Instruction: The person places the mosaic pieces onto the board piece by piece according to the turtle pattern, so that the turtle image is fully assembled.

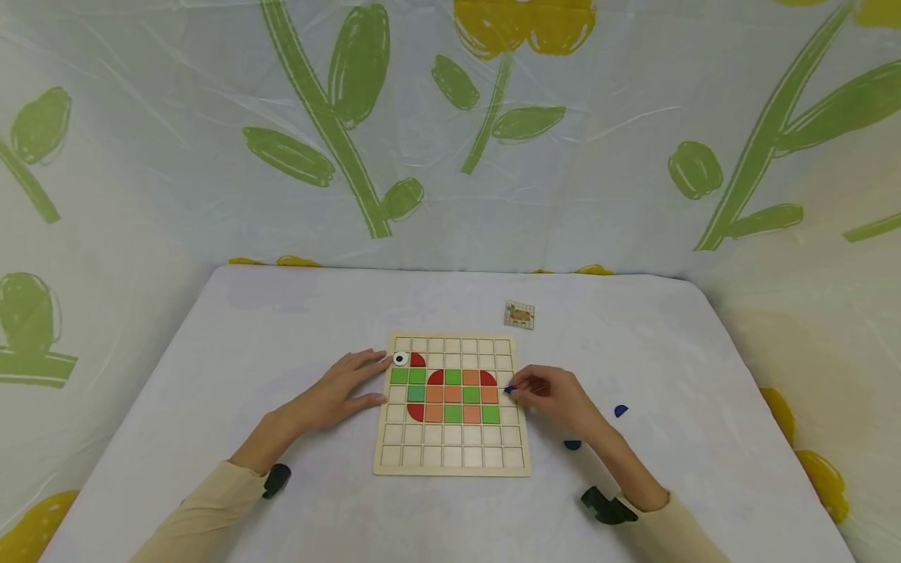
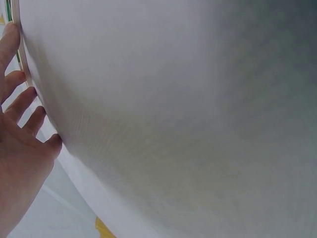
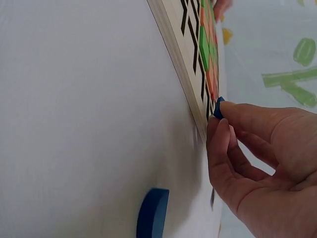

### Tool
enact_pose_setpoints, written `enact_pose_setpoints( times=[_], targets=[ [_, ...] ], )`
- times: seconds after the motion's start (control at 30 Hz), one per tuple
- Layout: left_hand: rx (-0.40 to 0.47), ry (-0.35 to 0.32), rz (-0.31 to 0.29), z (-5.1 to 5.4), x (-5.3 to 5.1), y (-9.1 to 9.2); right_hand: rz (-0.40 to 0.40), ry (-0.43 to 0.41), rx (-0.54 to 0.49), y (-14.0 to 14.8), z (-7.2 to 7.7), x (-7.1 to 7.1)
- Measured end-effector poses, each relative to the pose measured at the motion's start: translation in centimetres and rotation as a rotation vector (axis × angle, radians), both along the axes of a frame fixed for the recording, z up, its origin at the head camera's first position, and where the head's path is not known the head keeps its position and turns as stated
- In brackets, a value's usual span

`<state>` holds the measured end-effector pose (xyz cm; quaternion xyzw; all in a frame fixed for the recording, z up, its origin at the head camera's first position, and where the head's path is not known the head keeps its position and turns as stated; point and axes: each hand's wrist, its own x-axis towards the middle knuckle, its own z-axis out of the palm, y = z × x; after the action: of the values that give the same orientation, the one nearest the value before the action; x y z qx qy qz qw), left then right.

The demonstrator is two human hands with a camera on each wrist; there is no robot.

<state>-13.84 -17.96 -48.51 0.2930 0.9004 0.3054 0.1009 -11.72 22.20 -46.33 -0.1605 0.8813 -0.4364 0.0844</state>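
A wooden grid board (image 1: 450, 457) lies on the white table, with red, green and orange tiles and a white eye tile (image 1: 400, 359) set in its squares. My left hand (image 1: 345, 392) rests at the board's left edge, fingers fairly straight; the left wrist view shows its fingers (image 2: 22, 104) along that rim. At the right edge my right hand (image 1: 556, 395) pinches a small blue tile (image 3: 219, 107) between thumb and fingers, beside the right end of the coloured pattern. Most of this tile is hidden by the fingertips.
A blue half-round tile (image 1: 620, 410) lies right of my right hand. Another blue tile (image 1: 572, 445) sits nearer, partly under the forearm. Behind the board lies a small pattern card (image 1: 519, 314). A flower-printed cloth (image 1: 563, 172) hangs beyond the table.
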Motion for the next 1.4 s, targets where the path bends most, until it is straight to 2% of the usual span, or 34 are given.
enact_pose_setpoints(
  times=[0.33, 0.8, 1.13, 1.4],
  targets=[
    [-0.024, -0.011, 0.013, 0.1, 0.0, 0.1, -0.002, 0.019, 0.037, -0.9, 0.1, 0.5],
    [-0.018, -0.004, 0.003, 0.0, 0.1, 0.1, -0.071, 0.068, 0.108, -1.6, 0.2, 1.0],
    [-0.011, -0.003, 0.003, 0.2, 0.0, 0.1, -0.11, 0.059, 0.119, 0.6, 0.3, 1.7],
    [-0.021, -0.004, 0.013, 0.0, 0.0, 0.1, -0.104, 0.053, 0.114, 2.8, 0.7, 3.1]
  ],
)
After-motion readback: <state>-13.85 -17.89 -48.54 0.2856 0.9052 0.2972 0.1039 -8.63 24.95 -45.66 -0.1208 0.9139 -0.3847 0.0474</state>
